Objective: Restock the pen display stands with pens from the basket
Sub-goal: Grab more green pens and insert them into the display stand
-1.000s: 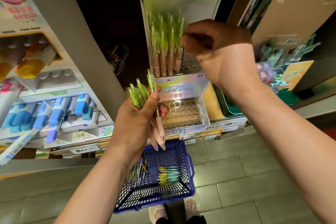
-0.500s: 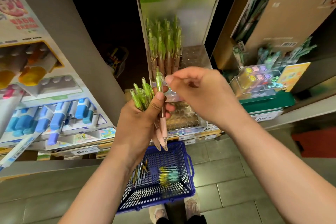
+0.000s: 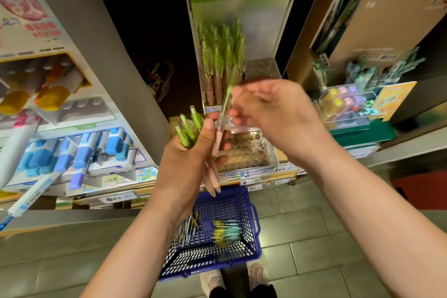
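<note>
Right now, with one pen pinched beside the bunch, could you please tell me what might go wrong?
1. The right hand pinches one green pen whose lower end lies against the bunch in the left hand; pulling it away could drag others loose, down towards the basket or tiles.
2. The standing pens in the display stand are packed tight, so slotting it beside them may knock some askew.

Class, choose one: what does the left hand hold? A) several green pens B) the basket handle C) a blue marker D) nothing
A: the left hand grips a bunch of green pens; the right hand pinches a single pen.
</note>
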